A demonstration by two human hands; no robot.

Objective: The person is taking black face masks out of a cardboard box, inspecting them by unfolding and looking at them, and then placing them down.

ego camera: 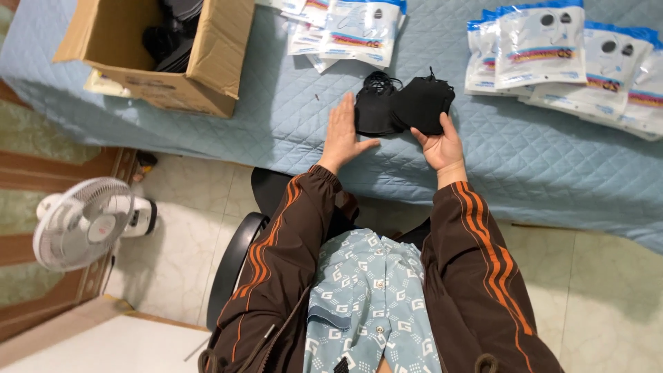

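Both hands on black masks (404, 103), L hand (342, 135) flat, R hand (438, 145) gripping

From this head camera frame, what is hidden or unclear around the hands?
- Head view: count of stacked black fabric face masks; they overlap, and the right hand covers an edge.
- Brown cardboard box: contents dark, cut by the top edge.
- White sealed packets: some run off-frame.
- Left hand: palm hidden.

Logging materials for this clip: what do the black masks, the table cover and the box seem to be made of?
Black masks: soft matt fabric, probably non-woven, folding limply in the hands. Table cover: light blue quilted cloth, with a stitched diamond pattern. Box: brown corrugated cardboard, dull, with bent flaps.
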